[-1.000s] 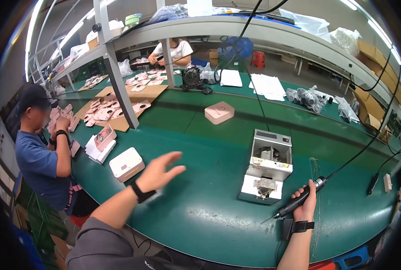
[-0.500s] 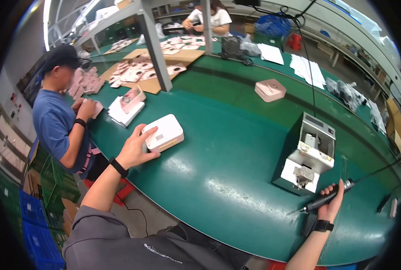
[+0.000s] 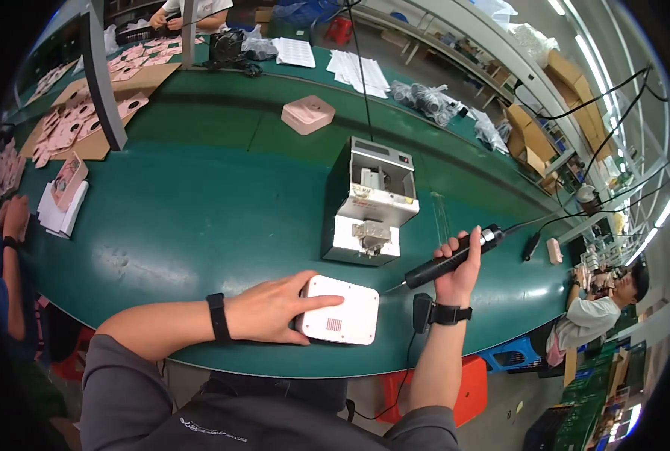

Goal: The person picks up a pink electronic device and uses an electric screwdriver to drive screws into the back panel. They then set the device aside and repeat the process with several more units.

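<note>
White box (image 3: 359, 316), lying on the bench (image 3: 200, 218) near its front edge, small slotted patch upward. I judge it light to moderate in weight and stiff, probably hard plastic; its smooth face may let fingertips slide, and a hard knock could mark or crack it. I would take hold by the side walls, keeping the face free. From my distant view, the left hand (image 3: 269, 308) grips the box's left end, forefinger stretched across the top and thumb by the near left corner. The right hand (image 3: 459, 279) is closed around a black screwdriver (image 3: 429, 272), its tip just beside the box's far right corner, with no contact that I can make out. Beyond the box stands a grey machine (image 3: 380, 204); farther off, a pink box (image 3: 308, 114) sits well apart from both hands.
</note>
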{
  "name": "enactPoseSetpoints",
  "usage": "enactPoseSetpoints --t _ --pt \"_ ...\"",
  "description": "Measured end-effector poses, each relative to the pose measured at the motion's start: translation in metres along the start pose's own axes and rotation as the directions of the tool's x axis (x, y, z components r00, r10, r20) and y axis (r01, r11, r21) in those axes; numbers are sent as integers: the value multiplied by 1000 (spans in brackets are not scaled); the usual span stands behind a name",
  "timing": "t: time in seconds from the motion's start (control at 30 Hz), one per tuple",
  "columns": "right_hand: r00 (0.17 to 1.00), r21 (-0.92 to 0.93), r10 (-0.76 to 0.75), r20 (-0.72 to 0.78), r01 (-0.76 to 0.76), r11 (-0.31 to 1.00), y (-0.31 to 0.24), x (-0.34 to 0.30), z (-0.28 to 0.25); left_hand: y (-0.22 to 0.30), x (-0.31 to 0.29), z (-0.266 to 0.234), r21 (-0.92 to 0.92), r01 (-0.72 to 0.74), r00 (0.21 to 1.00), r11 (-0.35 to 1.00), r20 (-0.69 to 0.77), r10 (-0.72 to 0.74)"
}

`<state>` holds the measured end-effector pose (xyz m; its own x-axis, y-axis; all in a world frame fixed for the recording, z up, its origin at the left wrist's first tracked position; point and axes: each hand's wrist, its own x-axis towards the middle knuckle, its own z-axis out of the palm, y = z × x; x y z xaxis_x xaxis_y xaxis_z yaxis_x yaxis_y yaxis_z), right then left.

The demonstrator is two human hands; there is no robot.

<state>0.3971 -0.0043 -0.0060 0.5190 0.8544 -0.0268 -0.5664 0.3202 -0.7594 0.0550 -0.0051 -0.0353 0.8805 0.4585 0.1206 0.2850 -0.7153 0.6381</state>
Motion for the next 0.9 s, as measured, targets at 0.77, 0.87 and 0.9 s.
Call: enactPoseSetpoints --t 0.77,0.87,0.9 --pt "884 -420 -246 398 414 808 2 -44 132 -14 2 4 125 14 992 992 -128 3" --pt "867 -392 -263 424 438 809 -5 -58 120 -13 2 2 134 22 994 991 -108 -8" --pt "864 -399 -272 424 448 800 -8 -61 116 -13 1 2 133 19 993 991 -118 -4"
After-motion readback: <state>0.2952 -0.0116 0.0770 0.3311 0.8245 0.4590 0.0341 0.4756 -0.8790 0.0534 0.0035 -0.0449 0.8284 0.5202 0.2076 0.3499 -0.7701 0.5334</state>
